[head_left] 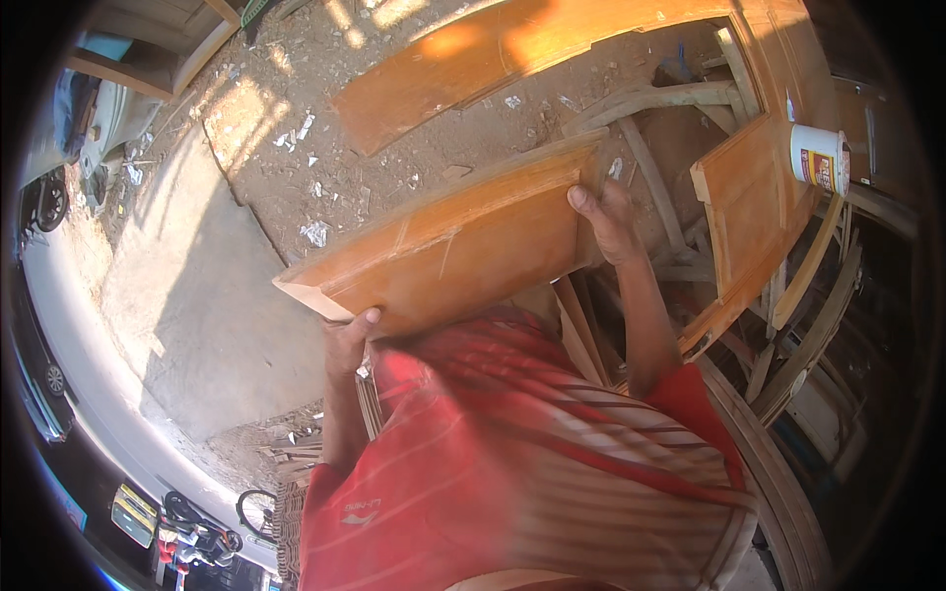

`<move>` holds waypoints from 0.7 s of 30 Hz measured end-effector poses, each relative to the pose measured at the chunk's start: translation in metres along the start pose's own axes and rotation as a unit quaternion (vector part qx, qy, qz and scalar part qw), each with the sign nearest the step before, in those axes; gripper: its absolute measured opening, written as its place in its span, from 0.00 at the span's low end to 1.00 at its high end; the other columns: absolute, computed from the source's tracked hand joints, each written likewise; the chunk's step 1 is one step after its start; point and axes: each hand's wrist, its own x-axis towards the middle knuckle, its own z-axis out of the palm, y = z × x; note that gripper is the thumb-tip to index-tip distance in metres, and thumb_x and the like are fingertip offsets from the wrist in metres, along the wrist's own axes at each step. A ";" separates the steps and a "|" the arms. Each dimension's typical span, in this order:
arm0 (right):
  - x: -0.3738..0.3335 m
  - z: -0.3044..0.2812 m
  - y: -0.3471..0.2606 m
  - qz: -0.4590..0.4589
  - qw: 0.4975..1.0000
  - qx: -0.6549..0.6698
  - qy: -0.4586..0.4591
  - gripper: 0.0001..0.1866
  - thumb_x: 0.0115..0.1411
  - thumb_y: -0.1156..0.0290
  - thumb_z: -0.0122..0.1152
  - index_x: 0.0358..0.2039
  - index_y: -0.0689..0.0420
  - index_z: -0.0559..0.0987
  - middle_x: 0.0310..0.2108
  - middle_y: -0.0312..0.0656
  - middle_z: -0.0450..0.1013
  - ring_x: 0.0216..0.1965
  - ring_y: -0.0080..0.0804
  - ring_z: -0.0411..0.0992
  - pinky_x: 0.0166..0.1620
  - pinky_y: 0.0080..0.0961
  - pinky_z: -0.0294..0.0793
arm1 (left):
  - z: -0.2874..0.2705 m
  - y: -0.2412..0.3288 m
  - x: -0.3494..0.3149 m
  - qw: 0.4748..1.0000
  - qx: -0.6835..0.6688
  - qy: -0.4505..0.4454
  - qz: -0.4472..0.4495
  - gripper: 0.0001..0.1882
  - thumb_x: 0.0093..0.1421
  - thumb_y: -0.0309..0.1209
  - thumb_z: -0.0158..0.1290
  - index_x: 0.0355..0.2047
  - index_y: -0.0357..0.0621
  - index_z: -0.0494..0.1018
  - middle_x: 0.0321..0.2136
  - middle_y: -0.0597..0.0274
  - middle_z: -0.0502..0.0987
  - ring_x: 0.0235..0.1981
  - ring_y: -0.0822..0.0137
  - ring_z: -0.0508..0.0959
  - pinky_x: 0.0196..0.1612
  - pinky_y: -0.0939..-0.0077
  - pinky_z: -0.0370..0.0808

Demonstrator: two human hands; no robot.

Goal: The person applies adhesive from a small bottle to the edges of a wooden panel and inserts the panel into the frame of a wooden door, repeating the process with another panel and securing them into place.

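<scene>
A stained orange-brown wooden panel (463, 246), edged with a paler raw-wood rim, is held in front of my body. My left hand (347, 340) grips its near left corner, thumb on the face and the other fingers hidden beneath. At the right end my right hand (608, 219) clasps the short edge, its thumb lying on top. Light scratches run across the panel's surface. Its lower edge is close to my red shirt (424, 433); whether they touch I cannot tell.
A long stained board (434, 84) lies beyond on littered dirt ground. To the right, a panelled wooden piece (744, 207) rests on curved timber frames, with a white bucket (820, 160) on it. A concrete slab (197, 295) lies left, and a motorcycle (197, 527) stands at lower left.
</scene>
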 end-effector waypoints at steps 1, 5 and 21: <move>-0.002 0.000 -0.009 0.013 0.999 -0.042 -0.012 0.37 0.62 0.41 0.64 0.53 0.67 0.78 0.45 0.45 0.78 0.49 0.33 0.74 0.54 0.32 0.72 | -0.010 0.007 -0.005 1.000 -0.004 0.009 0.008 0.30 0.57 0.29 0.68 0.58 0.36 0.72 0.50 0.58 0.80 0.51 0.63 0.79 0.56 0.64 0.76; -0.003 0.032 -0.073 -0.106 0.994 -0.034 -0.002 0.35 0.62 0.46 0.67 0.55 0.66 0.76 0.45 0.42 0.78 0.50 0.30 0.73 0.54 0.31 0.72 | -0.024 0.040 -0.007 0.995 -0.039 0.016 0.090 0.43 0.56 0.44 0.68 0.65 0.37 0.64 0.57 0.55 0.73 0.59 0.58 0.73 0.62 0.59 0.70; 0.105 0.076 -0.156 -0.128 0.964 -0.074 0.221 0.15 0.66 0.63 0.66 0.39 0.64 0.80 0.30 0.32 0.75 0.33 0.19 0.68 0.39 0.21 0.69 | -0.031 0.193 0.142 0.996 -0.036 -0.035 0.070 0.23 0.64 0.38 0.62 0.56 0.40 0.75 0.49 0.62 0.81 0.50 0.68 0.79 0.53 0.67 0.76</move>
